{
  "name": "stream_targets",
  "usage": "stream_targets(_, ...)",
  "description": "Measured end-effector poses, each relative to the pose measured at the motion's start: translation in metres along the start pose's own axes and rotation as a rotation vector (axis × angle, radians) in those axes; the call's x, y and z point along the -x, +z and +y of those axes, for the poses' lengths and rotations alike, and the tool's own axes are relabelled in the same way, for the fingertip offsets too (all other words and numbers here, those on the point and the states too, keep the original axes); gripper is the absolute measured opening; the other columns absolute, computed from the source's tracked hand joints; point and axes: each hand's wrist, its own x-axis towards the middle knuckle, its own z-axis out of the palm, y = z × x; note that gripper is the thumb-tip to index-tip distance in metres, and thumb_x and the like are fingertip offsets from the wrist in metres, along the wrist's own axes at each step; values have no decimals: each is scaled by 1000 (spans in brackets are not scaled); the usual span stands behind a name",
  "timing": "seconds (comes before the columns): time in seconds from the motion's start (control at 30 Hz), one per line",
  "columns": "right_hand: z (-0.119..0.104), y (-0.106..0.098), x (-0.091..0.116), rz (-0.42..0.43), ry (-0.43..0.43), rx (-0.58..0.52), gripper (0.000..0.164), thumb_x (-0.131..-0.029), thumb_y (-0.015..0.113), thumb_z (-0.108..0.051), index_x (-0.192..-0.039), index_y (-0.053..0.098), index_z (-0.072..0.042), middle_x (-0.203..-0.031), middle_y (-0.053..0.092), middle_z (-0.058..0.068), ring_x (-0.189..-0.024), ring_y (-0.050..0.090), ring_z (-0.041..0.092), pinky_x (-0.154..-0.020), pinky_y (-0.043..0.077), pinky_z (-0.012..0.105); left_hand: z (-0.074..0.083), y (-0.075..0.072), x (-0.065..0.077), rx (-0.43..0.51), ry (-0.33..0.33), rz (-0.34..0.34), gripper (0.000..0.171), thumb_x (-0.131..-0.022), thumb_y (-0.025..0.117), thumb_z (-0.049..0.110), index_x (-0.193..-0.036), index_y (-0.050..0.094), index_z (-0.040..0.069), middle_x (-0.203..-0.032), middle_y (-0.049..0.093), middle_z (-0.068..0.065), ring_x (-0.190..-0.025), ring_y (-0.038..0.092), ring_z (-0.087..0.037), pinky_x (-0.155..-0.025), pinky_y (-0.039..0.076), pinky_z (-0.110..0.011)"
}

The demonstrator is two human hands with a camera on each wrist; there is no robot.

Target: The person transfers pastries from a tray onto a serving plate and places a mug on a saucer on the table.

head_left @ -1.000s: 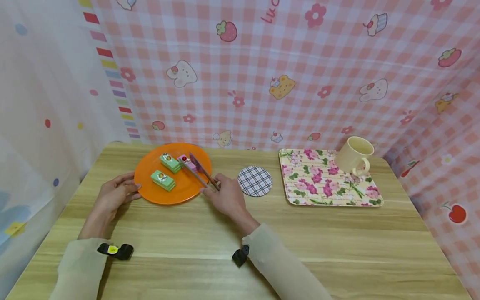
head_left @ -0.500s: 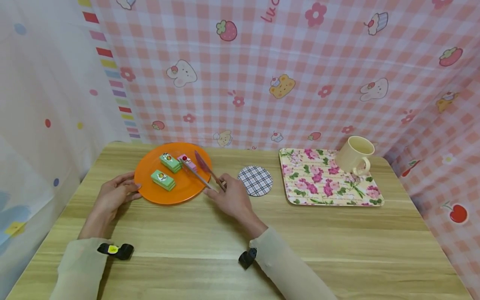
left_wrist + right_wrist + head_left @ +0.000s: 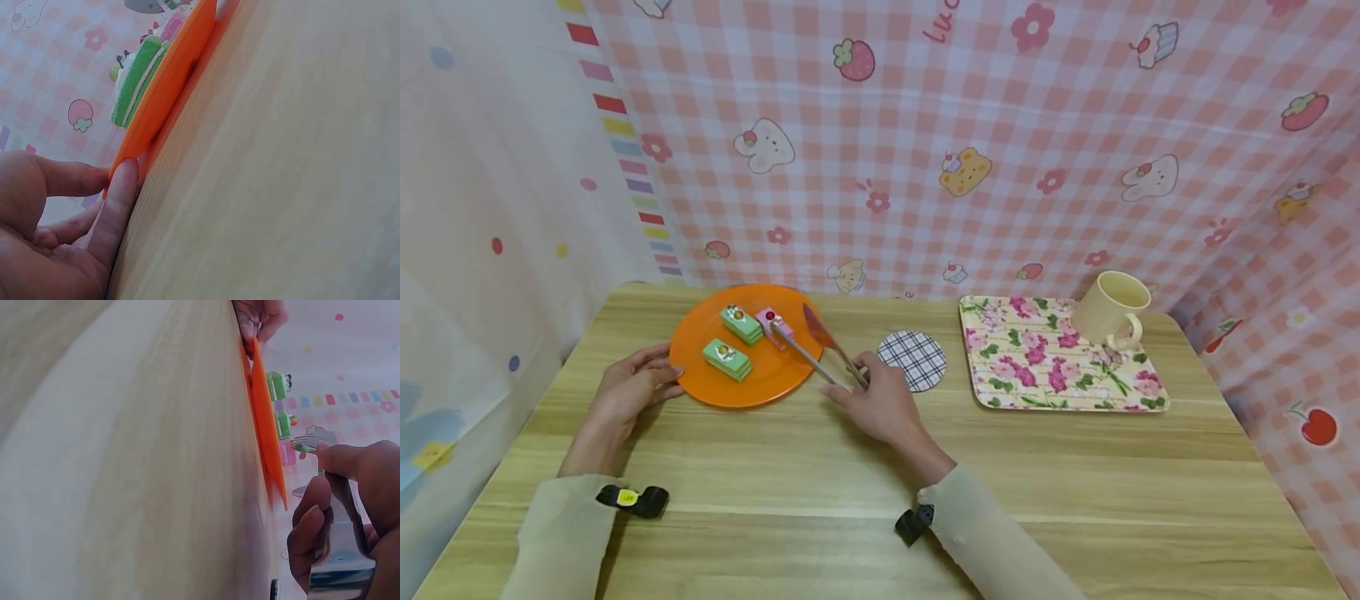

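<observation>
My left hand (image 3: 628,385) pinches the left rim of an orange plate (image 3: 763,379), thumb and finger on its edge in the left wrist view. On the plate lie two green toy cake slices (image 3: 727,360) and a pink one (image 3: 767,317). My right hand (image 3: 883,404) grips metal tongs (image 3: 342,550) at the plate's right side. The tongs' arms are spread apart: one end is over or against the pink slice, the other lies near the plate's right rim. Whether the near end touches the slice, I cannot tell.
A round checked coaster (image 3: 912,360) lies right of the plate, close behind my right hand. Farther right is a floral tray (image 3: 1037,392) with a cream mug (image 3: 1105,308) at its back right corner. A pink checked cloth (image 3: 910,208) hangs behind the wooden table (image 3: 775,500).
My right hand has drawn back to the right with the tongs, and their arms have spread wider, leaving the pink slice more visible. My left hand and the plate have stayed in place.
</observation>
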Motion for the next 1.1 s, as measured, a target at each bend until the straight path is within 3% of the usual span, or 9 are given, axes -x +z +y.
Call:
stream_targets(0.47, 14, -19, 5, 20, 0, -7, 48, -86, 81, -46, -111, 66, -9, -71, 59, 3, -62, 51, 16, -51, 46, 26, -1, 1, -3, 11, -32, 23, 69, -102, 60, 8, -162, 26, 2, -100, 62, 13, -84, 68, 1, -80, 64, -20)
stream_targets(1.1, 33, -39, 12, 35, 24, -68, 45, -86, 82, -44, -111, 66, -11, -69, 60, 2, -54, 52, 14, -45, 47, 26, -1, 0, -1, -21, 2, -1, 68, -103, 58, 7, -162, 25, 0, -101, 64, 14, -88, 68, 1, -82, 64, -20)
